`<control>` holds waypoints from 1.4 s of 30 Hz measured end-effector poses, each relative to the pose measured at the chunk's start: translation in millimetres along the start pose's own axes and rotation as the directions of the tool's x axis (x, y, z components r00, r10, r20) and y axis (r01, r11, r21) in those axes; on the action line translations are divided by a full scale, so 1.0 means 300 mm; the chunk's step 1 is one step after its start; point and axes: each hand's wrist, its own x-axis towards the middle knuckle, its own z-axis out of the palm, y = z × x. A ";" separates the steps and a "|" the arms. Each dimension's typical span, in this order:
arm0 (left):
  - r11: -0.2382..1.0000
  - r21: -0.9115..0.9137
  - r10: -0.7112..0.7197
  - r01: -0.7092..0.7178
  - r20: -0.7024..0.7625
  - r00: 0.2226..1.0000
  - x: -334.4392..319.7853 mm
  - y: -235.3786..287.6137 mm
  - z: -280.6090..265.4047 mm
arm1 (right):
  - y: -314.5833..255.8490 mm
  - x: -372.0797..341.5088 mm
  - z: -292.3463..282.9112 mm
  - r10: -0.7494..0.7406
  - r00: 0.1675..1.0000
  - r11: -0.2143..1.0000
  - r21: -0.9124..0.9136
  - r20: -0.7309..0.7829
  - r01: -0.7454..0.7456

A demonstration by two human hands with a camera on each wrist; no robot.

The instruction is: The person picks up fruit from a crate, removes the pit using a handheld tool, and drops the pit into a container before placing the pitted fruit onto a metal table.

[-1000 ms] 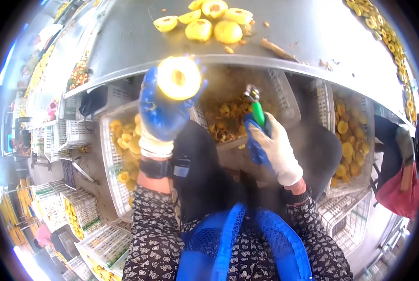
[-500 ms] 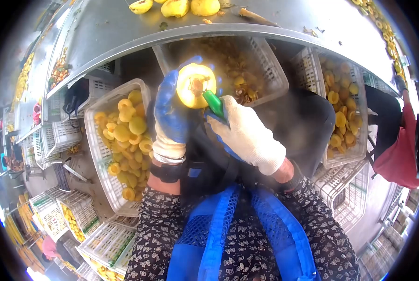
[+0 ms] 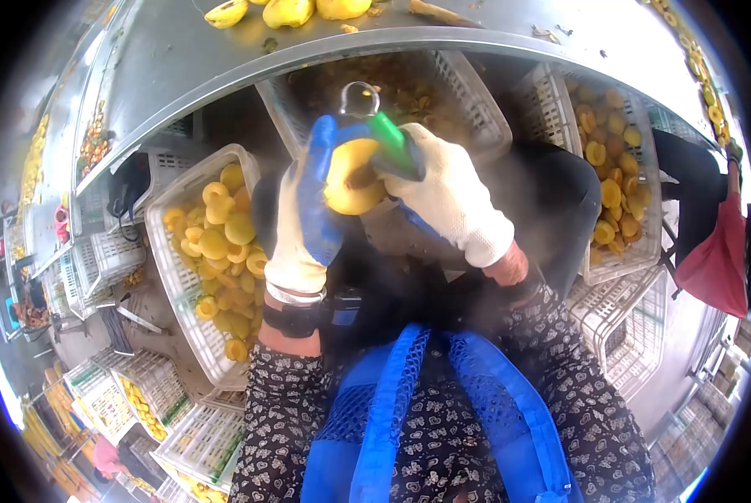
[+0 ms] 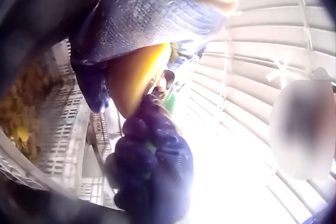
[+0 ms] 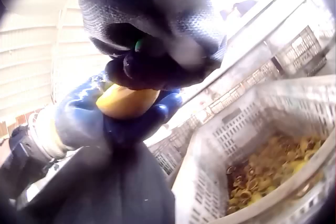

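Note:
My left hand [image 3: 315,197], in a white glove with blue-coated palm and fingers, grips a halved yellow peach [image 3: 352,191]. The cut face, with a dark hollow at its middle, is turned up toward the head view. My right hand [image 3: 451,189], gloved alike, holds a pitting tool by its green handle [image 3: 394,144]. The tool's metal loop [image 3: 359,94] stands up beyond the peach's far edge. In the left wrist view the right hand's curled fingers [image 4: 152,155] are right at the peach [image 4: 134,79]. Seen from the right wrist, the peach [image 5: 128,101] sits between both gloves.
A crate [image 3: 467,96] of scraps stands under the metal table [image 3: 308,54]. Crates of peach halves flank the legs, at left [image 3: 166,277] and right [image 3: 585,210]. Several peach pieces [image 3: 287,12] lie on the table. A person in red [image 3: 715,260] is at the far right.
The right hand brought the tool from beside the left hand to the peach half, its tip at the centre; now the loop is beyond the far edge. The peach half has come lower and nearer.

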 end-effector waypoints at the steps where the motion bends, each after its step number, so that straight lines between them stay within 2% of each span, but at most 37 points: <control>1: 0.997 -0.076 -0.005 0.004 -0.007 1.000 -0.002 -0.020 0.006 | 0.005 0.008 -0.007 0.023 1.000 1.000 0.015 -0.008 -0.023; 3: 0.972 -0.234 -0.030 0.024 -0.022 0.999 -0.004 -0.063 0.012 | 0.012 0.017 -0.015 0.065 0.998 0.997 0.048 -0.019 -0.064; 4: 0.987 -0.160 -0.011 0.005 -0.034 0.999 0.003 -0.073 0.009 | 0.007 0.013 -0.019 0.134 0.989 0.984 0.126 -0.067 -0.125; 5: 0.996 -0.084 0.008 -0.012 -0.046 0.999 0.010 -0.084 0.005 | -0.032 -0.001 -0.029 0.265 0.959 0.956 0.159 -0.102 -0.247; 6: 1.000 -0.008 0.027 -0.028 -0.058 0.998 0.017 -0.094 0.002 | -0.066 -0.026 -0.042 0.299 0.953 0.946 0.151 -0.056 -0.288; 7: 0.992 -0.122 -0.012 0.002 -0.087 0.996 0.019 -0.102 0.012 | -0.086 -0.054 -0.049 0.333 0.943 0.934 0.141 -0.014 -0.328; 8: 0.971 -0.237 -0.052 0.023 -0.116 0.992 0.022 -0.111 0.022 | -0.067 -0.080 -0.024 0.257 0.966 0.966 0.021 0.009 -0.257; 9: 0.976 -0.216 -0.047 0.019 -0.125 0.991 0.022 -0.109 0.026 | -0.069 -0.100 -0.003 0.216 0.975 0.975 -0.058 0.047 -0.213; 11: 0.937 -0.347 -0.101 0.045 -0.147 0.984 0.024 -0.099 0.034 | -0.049 -0.105 0.037 0.251 0.958 0.968 -0.014 0.137 -0.251; 12: 0.870 -0.488 -0.164 0.071 -0.151 0.975 0.022 -0.090 0.035 | -0.038 -0.101 0.051 0.278 0.945 0.960 -0.021 0.172 -0.278; 14: 0.938 -0.345 -0.095 0.022 -0.197 0.976 0.017 -0.090 0.032 | -0.027 -0.095 0.060 0.260 0.951 0.965 -0.022 0.170 -0.260; 15: 0.998 -0.039 0.047 -0.056 -0.204 0.978 0.016 -0.095 0.026 | -0.022 -0.093 0.063 0.251 0.953 0.968 -0.022 0.168 -0.251; 17: 0.917 0.360 0.238 -0.173 -0.145 0.960 0.016 -0.105 0.022 | -0.009 -0.086 0.069 0.290 0.935 0.956 -0.011 0.204 -0.294; 19: 0.813 0.527 0.341 -0.247 -0.088 0.936 0.024 -0.118 0.024 | -0.010 -0.085 0.068 0.314 0.922 0.949 -0.051 0.226 -0.311; 20: 0.940 0.291 0.240 -0.181 -0.183 0.953 0.029 -0.141 0.031 | -0.019 -0.089 0.065 0.321 0.918 0.947 -0.094 0.234 -0.307; 21: 0.994 0.028 0.113 -0.109 -0.246 0.963 0.035 -0.171 0.044 | -0.022 -0.096 0.064 0.330 0.913 0.943 -0.136 0.241 -0.305; 23: 0.952 -0.306 -0.115 0.029 -0.268 0.957 0.036 -0.184 0.055 | 0.022 -0.114 0.098 0.244 0.954 0.959 -0.191 0.175 -0.210; 24: 0.925 -0.368 -0.198 0.095 -0.252 0.947 0.044 -0.166 0.056 | 0.036 -0.118 0.107 0.195 0.970 0.962 -0.220 0.143 -0.161; 25: 0.891 -0.426 -0.277 0.159 -0.231 0.933 0.050 -0.155 0.055 | 0.047 -0.115 0.093 0.281 0.929 0.960 -0.070 0.240 -0.272; 26: 0.901 -0.366 -0.315 0.233 -0.183 0.931 0.050 -0.162 0.048 | 0.036 -0.100 0.057 0.343 0.873 0.919 0.070 0.346 -0.388; 27: 0.876 -0.425 -0.324 0.227 -0.170 0.931 0.052 -0.164 0.046 | 0.033 -0.100 0.030 0.354 0.820 0.841 0.231 0.450 -0.489; 29: 0.815 -0.540 -0.337 0.211 -0.144 0.930 0.058 -0.169 0.045 | 0.035 -0.109 -0.018 0.319 0.708 0.556 0.481 0.630 -0.678; 30: 0.946 -0.296 -0.179 0.134 -0.132 0.975 0.057 -0.193 0.037 | 0.038 -0.112 -0.024 0.297 0.703 0.477 0.537 0.646 -0.695; 31: 0.960 -0.254 -0.154 0.120 -0.118 0.981 0.051 -0.191 0.038 | 0.042 -0.116 -0.030 0.276 0.697 0.392 0.585 0.661 -0.710; 33: 0.981 -0.178 -0.102 0.082 -0.103 0.989 0.035 -0.178 0.037 | 0.063 -0.112 -0.006 0.306 0.754 0.454 0.607 0.581 -0.652; 34: 0.988 -0.145 -0.074 0.059 -0.101 0.992 0.029 -0.177 0.035 | 0.072 -0.111 0.018 0.293 0.857 0.678 0.541 0.423 -0.498; 37: 0.993 -0.120 -0.004 -0.010 -0.122 0.993 0.030 -0.210 0.037 | 0.043 -0.118 0.050 0.418 0.908 0.863 0.299 0.033 -0.408; 38: 0.991 -0.133 -0.005 -0.012 -0.124 0.992 0.030 -0.214 0.038 | 0.022 -0.110 0.030 0.390 0.921 0.916 0.097 0.014 -0.389; 39: 0.989 -0.146 -0.005 -0.014 -0.126 0.992 0.031 -0.219 0.040 | 0.020 -0.114 0.035 0.330 0.943 0.943 0.045 0.037 -0.331; 41: 0.930 -0.355 -0.151 0.098 -0.126 0.980 0.039 -0.199 0.041 | 0.009 -0.128 0.057 0.218 0.972 0.975 -0.052 0.088 -0.214; 42: 0.869 -0.477 -0.218 0.132 -0.129 0.967 0.043 -0.187 0.045 | 0.001 -0.113 0.054 0.276 0.952 0.961 -0.028 0.132 -0.275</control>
